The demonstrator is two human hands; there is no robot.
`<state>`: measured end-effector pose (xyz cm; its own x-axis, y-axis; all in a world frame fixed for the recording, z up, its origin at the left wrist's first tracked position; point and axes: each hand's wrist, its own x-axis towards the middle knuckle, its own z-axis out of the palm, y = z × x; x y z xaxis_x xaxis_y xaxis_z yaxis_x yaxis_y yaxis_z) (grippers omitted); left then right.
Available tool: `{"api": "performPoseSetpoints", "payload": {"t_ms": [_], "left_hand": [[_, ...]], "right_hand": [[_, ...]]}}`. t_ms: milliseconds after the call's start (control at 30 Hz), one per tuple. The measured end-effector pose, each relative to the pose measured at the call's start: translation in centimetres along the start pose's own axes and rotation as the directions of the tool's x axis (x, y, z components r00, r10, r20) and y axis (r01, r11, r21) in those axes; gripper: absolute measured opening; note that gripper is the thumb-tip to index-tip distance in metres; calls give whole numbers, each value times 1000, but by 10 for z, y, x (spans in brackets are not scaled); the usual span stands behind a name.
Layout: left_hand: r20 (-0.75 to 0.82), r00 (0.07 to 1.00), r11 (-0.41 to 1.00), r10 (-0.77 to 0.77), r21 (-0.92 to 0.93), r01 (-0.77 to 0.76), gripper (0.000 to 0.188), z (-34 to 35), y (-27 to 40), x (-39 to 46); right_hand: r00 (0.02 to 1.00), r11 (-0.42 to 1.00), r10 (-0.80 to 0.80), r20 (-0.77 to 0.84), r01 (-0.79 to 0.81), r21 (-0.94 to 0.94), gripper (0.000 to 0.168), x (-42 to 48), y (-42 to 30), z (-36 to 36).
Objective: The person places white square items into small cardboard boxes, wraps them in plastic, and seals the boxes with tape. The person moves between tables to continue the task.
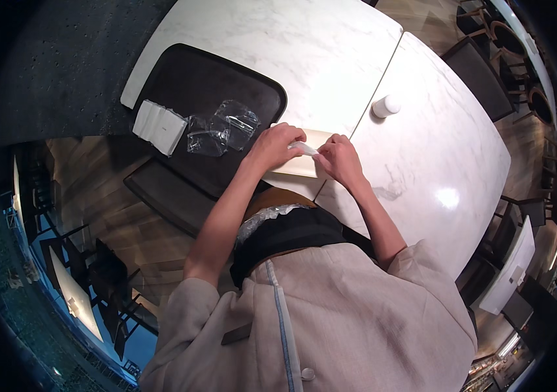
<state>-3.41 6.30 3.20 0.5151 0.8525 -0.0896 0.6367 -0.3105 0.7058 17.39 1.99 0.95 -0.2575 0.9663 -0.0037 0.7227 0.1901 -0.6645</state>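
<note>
Between my two hands is a small white folded item [306, 147], perhaps paper or a napkin. My left hand [278, 142] pinches its left end, and my right hand [339, 159] pinches the right end. Directly beneath lies a cream rectangular tray or box [294, 167], partly covered by my hands. To the left, a black serving tray [185, 68] rests on the white marble-look table [337, 44]. A stack of white folded napkins [159, 127] and crumpled clear plastic wrappers [232, 125] lie on it.
A white cylindrical container [386, 106] stands on the adjoining tabletop, past the seam. A dark chair seat [165, 193] is at the table's left edge beside me. Other tables and chairs stand farther off on the wood floor.
</note>
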Motion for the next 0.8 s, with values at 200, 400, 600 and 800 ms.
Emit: {"api": "performPoseSetpoints", "payload": {"t_ms": [200, 400, 600, 800], "left_hand": [[-24, 999, 999, 40, 30, -39, 15, 12, -11, -1], [-75, 991, 991, 107, -77, -113, 14, 10, -11, -4], [-121, 969, 974, 217, -41, -223, 11, 18, -17, -14], [-206, 907, 930, 366, 122, -348, 15, 31, -19, -43]], "right_hand": [[1000, 1000, 17, 11, -16, -20, 12, 0, 1, 0], [995, 994, -82, -51, 85, 65, 17, 5, -8, -1], [947, 942, -316, -63, 305, -141, 12, 2, -1, 10], [934, 934, -349, -76, 340, -108, 10, -24, 5, 17]]}}
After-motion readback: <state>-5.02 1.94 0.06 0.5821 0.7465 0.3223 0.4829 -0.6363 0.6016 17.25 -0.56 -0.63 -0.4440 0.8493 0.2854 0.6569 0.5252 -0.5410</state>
